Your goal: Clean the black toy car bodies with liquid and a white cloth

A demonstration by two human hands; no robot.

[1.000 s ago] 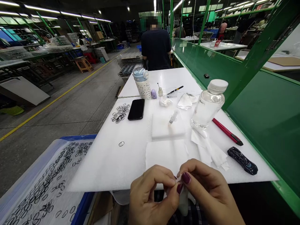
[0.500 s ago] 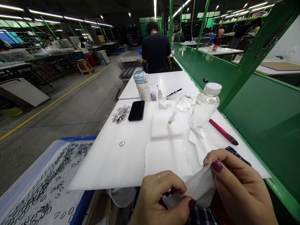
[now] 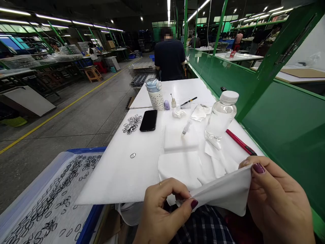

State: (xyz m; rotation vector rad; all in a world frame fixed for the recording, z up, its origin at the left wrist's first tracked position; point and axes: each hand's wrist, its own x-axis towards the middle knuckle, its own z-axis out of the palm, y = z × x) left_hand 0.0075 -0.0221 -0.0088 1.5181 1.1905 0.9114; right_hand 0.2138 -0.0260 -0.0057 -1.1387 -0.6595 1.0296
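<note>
A white cloth (image 3: pixel 225 193) is stretched between my two hands, above my lap at the table's near edge. My left hand (image 3: pixel 165 206) pinches its left end between thumb and forefinger. The upper right corner is gripped by my right hand (image 3: pixel 274 193), thumb on top. Just beyond lie a flat white sheet (image 3: pixel 180 167) and a foam pad (image 3: pixel 181 142) with a small syringe (image 3: pixel 186 128) on it. One thin dark ring (image 3: pixel 133 155) lies alone on the table's left part.
A clear bottle (image 3: pixel 220 117) stands right, beside a red cutter (image 3: pixel 240 141). Farther back are a phone (image 3: pixel 148 120), a pile of rings (image 3: pixel 132 124) and a tumbler (image 3: pixel 155 95). A blue-edged tray (image 3: pixel 86 217) of rings sits lower left. A person (image 3: pixel 169 57) faces away ahead.
My hands have moved apart, the right one to the right and the left one slightly left. The cloth between them has gone from slack to stretched out.
</note>
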